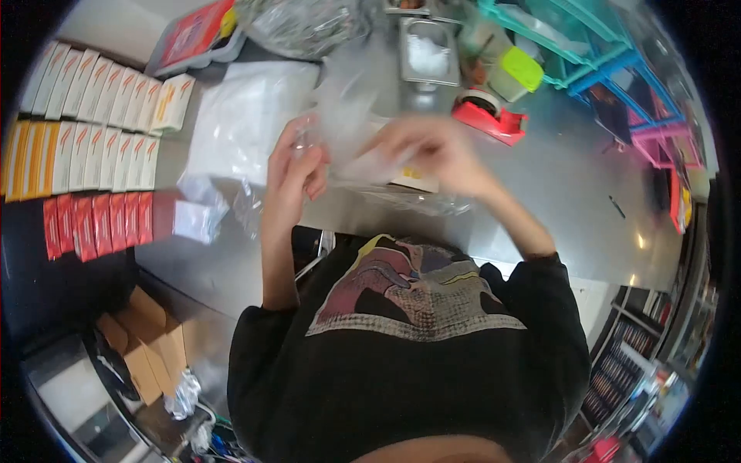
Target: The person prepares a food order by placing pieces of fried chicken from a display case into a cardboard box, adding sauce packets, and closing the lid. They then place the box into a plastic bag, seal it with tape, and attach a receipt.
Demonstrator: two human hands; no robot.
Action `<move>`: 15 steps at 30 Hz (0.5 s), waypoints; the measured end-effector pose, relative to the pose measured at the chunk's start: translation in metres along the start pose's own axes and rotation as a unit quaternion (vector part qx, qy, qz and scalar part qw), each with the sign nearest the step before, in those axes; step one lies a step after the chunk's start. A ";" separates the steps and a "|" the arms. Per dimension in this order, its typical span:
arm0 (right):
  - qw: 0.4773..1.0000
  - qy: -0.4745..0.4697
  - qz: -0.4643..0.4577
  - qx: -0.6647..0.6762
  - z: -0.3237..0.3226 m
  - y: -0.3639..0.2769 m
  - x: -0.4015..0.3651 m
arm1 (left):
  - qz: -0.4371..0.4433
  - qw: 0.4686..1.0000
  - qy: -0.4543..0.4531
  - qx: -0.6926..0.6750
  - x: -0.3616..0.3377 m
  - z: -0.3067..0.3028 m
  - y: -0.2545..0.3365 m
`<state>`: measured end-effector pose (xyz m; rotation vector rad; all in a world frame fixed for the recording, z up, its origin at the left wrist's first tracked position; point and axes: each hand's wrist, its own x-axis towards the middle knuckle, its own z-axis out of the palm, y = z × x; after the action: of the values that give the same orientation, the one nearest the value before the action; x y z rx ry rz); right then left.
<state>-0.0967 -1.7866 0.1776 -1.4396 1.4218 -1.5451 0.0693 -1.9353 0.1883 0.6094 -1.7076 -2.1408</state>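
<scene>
Fingers curled, my left hand (297, 166) grips a piece of clear plastic (307, 137) at the middle of the metal table. To its right, my right hand (436, 150) is smeared by motion, with its fingers beside blurred translucent plastic (351, 92); what they hold cannot be made out. Under my right hand lies a small box with a yellow mark (417, 180), partly hidden. A stack of clear plastic bags (239, 123) lies left of my left hand. More crumpled clear plastic (424, 202) lies along the table's near edge.
Rows of white and orange boxes (89, 158) stand at the left, with red packets (96, 224) nearer. A small wrapped box (197, 220) lies beside them. Behind my right hand are a red tape dispenser (490, 119), a metal tray (428, 58) and a green-lidded container (517, 73). Coloured baskets (571, 38) stand at back right.
</scene>
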 end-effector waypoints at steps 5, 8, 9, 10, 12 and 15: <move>0.894 -0.189 -0.084 -0.398 0.059 0.116 0.031 | 0.000 0.995 -0.061 -0.073 -0.022 0.003 0.016; 0.919 -0.198 0.048 -0.337 0.045 0.095 0.009 | 0.013 0.992 -0.096 -0.080 -0.033 0.001 0.025; 0.953 -0.112 0.016 -0.282 0.036 0.081 -0.009 | 0.034 0.993 -0.070 -0.083 -0.033 0.000 0.026; 0.914 -0.163 0.043 -0.369 0.020 0.063 -0.023 | 0.056 0.994 -0.043 -0.087 -0.033 0.001 0.026; 0.824 -0.259 0.044 -0.502 -0.017 0.037 -0.061 | 0.062 0.994 -0.040 -0.084 -0.031 -0.006 0.031; 0.776 -0.316 0.061 -0.543 -0.031 -0.019 -0.082 | 0.076 0.991 -0.005 -0.113 -0.032 -0.002 0.040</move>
<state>-0.1018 -1.6973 0.1742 -2.1105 1.9351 0.0827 0.0968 -1.9294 0.2305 0.3924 -1.4379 -2.1882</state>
